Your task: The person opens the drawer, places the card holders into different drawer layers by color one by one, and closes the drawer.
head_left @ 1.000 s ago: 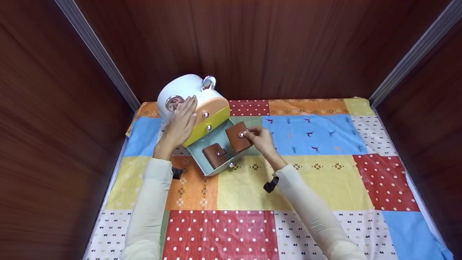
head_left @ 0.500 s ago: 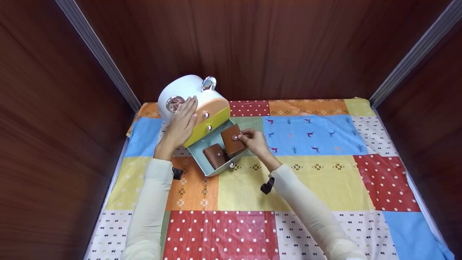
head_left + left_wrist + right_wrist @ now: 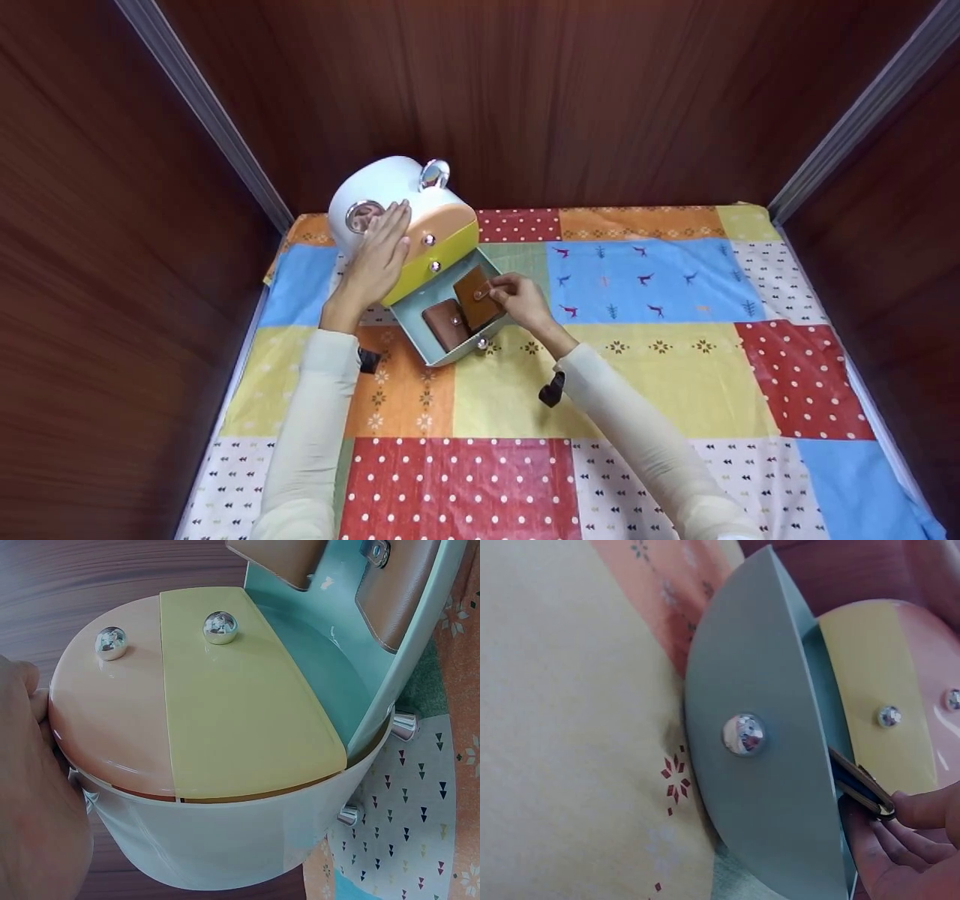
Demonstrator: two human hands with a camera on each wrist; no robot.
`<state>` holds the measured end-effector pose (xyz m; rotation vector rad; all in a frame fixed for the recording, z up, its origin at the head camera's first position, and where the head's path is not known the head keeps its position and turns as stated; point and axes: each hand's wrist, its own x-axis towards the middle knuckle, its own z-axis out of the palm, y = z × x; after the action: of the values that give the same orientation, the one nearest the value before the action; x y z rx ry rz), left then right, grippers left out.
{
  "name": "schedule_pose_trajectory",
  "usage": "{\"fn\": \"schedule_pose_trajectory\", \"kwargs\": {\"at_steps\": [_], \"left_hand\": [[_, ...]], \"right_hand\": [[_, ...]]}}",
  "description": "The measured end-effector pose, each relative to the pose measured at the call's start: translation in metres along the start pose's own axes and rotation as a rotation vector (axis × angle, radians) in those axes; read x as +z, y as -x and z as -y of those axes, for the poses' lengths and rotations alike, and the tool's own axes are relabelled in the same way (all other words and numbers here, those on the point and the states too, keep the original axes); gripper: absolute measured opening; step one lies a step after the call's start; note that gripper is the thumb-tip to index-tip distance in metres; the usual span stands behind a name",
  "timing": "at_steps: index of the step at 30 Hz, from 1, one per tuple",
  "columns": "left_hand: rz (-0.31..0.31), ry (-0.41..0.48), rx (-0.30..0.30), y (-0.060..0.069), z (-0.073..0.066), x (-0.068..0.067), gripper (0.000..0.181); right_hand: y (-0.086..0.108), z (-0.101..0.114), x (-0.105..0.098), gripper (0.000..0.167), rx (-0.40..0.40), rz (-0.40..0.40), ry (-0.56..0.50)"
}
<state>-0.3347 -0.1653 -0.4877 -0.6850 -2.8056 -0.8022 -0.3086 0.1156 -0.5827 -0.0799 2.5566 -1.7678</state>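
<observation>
A white rounded box with drawers stands at the back left; its peach drawer and yellow drawer are closed. The pale green bottom drawer is pulled out. Inside it lies a dark brown wallet with a snap strap. Beside that wallet, my right hand pinches a lighter brown wallet by its snap edge, tilted and partly within the drawer. My left hand rests with straight fingers on the box's top, near a round chrome ring.
A patchwork cloth covers the table. Dark wooden panels rise at the back and both sides. On the box's top stands a chrome loop handle. A round silver knob sticks out from the green drawer's front.
My right hand has moved left and slightly down with the lighter brown wallet, bringing it from above the drawer's right side into the drawer beside the other wallet. The left hand stays in place.
</observation>
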Motion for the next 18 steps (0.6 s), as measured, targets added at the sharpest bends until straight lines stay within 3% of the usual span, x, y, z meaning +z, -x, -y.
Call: {"fn": "schedule_pose_trajectory", "kwargs": {"at_steps": [11,18], "left_hand": [[-0.013,0.005,0.007,0.0009,0.0019,0.0012,0.057],[-0.022,0.003,0.019,-0.0001,0.0016,0.0011,0.057]], "right_hand": [[0.0029,-0.0038,0.0058,0.019,-0.094,0.045,0.162],[0.0037,-0.0062,0.0022,0.019,-0.089,0.015,0.242]]}}
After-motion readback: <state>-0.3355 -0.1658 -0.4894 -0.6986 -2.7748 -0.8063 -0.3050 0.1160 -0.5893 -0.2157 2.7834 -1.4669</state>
